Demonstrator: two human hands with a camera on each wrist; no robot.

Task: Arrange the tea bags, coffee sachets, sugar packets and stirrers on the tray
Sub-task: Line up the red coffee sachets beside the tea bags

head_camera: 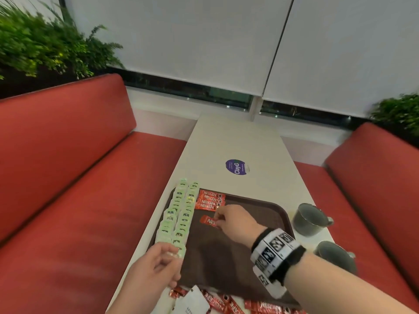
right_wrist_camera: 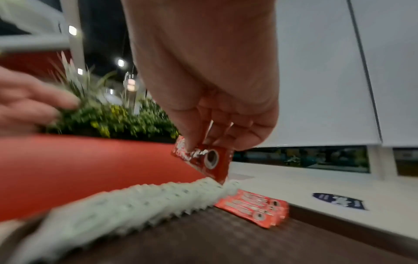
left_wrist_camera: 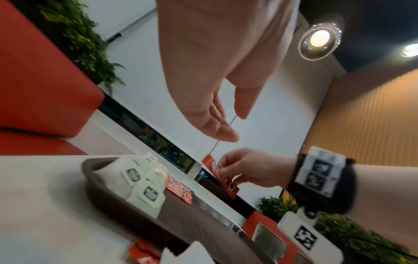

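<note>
right hand [head_camera: 235, 220]: pinches glossy red coffee sachet [head_camera: 209, 221] above textured brown tray [head_camera: 226, 264]
left hand [head_camera: 156, 268]: fingers relaxed, holding nothing
tea bags [head_camera: 179, 214]: pale green squares, two overlapping rows

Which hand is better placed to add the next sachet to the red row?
Right. The right hand already pinches a sachet just short of the red row. The left hand hangs open near the tray's near-left corner, holding nothing.
</note>
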